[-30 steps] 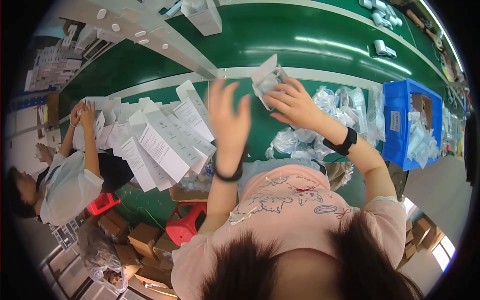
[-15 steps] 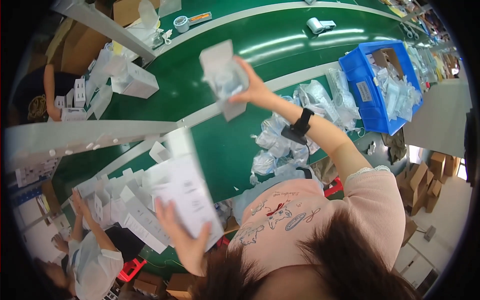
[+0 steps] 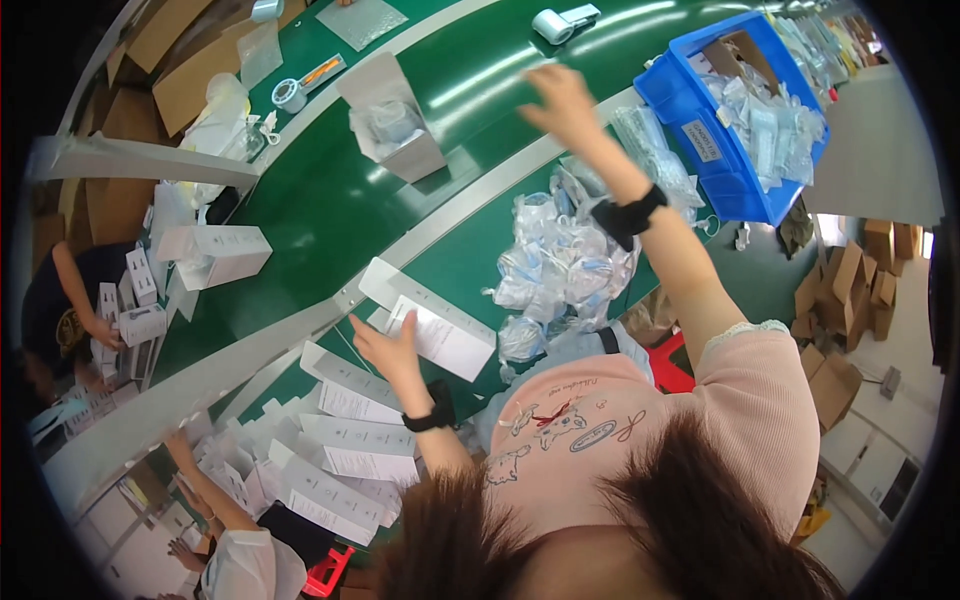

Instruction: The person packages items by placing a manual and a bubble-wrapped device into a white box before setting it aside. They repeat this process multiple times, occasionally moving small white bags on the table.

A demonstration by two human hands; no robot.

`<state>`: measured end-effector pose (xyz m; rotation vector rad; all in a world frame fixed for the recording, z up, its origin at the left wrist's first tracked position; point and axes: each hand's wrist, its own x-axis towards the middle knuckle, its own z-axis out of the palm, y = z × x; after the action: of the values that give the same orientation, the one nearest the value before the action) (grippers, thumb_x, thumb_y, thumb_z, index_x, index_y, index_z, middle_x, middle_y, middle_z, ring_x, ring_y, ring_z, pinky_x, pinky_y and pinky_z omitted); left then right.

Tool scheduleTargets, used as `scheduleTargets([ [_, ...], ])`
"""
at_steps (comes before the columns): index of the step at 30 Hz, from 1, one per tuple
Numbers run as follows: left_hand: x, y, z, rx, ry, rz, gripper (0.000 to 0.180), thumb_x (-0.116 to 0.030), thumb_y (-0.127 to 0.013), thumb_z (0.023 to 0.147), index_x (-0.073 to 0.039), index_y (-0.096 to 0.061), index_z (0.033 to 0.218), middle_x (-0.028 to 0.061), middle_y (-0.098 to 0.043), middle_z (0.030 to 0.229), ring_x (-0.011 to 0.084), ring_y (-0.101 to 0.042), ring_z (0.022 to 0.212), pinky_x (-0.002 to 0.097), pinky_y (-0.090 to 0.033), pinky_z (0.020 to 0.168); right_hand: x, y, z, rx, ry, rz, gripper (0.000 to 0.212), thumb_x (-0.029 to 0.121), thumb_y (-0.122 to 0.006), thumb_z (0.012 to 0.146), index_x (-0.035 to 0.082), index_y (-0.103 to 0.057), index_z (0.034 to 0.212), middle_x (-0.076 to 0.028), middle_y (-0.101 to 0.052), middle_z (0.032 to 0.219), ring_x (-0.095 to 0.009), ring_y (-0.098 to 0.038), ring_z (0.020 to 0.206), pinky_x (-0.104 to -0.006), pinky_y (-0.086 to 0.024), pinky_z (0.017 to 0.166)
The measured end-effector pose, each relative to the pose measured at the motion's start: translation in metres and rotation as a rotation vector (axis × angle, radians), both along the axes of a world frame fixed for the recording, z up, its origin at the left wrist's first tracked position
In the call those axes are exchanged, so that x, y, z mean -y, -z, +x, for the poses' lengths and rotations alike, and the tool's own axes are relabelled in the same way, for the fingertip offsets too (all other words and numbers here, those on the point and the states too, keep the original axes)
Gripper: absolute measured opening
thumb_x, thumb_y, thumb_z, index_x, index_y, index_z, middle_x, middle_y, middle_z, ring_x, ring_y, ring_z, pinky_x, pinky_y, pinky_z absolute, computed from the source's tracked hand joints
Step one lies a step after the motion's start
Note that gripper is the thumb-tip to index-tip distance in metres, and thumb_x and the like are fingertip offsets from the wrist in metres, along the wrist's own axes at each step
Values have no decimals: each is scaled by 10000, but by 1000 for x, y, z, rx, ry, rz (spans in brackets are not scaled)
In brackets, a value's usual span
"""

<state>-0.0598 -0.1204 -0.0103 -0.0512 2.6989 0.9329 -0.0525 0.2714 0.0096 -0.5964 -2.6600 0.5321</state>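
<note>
Our left hand (image 3: 392, 358) is spread, its thumb overlapping the edge of a white box (image 3: 443, 338) just left of the pile of bags (image 3: 575, 265), whether gripping we cannot tell, while our right hand (image 3: 558, 98), empty with fingers loosely parted, hangs beyond the pile. We judge that a hasty sweep of the left hand could shove that box into the pile or topple the crowded cartons (image 3: 355, 436) to the pile's left. The glossy green counter (image 3: 452, 262), split by a pale rail (image 3: 472, 207), bears an open box (image 3: 415, 157) beyond the pile's left, with a blue bin (image 3: 745, 190) right of the pile and cardboard boxes (image 3: 842, 290) farther right.
</note>
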Motion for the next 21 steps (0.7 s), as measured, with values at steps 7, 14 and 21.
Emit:
scheduleTargets([
  [7, -5, 28, -2, 137, -281, 766, 824, -101, -695, 682, -48, -206, 1343, 252, -342, 1268, 355, -431, 1098, 369, -377, 923, -149, 75, 131, 775, 525, -28, 664, 342, -632, 704, 21, -391, 1234, -250, -532, 1092, -384, -515, 1012, -437, -431, 847],
  [14, -48, -4, 2, -74, 107, -461, 917, -198, -724, 682, -125, -130, 1377, 285, -128, 1373, 455, -211, 1231, 577, -315, 889, -151, 92, 136, 519, 343, -241, 745, 267, -606, 728, 4, -240, 1321, -289, -490, 1148, -398, -482, 1074, -406, -397, 886],
  [21, -51, -14, -14, -50, 177, -272, 939, -300, -750, 648, -181, -167, 1376, 311, -146, 1332, 446, -265, 1167, 583, -340, 823, -123, 3, 134, -63, 121, -65, 678, 110, -536, 765, 40, -210, 1355, -197, -369, 1310, -314, -438, 1145, -344, -359, 937],
])
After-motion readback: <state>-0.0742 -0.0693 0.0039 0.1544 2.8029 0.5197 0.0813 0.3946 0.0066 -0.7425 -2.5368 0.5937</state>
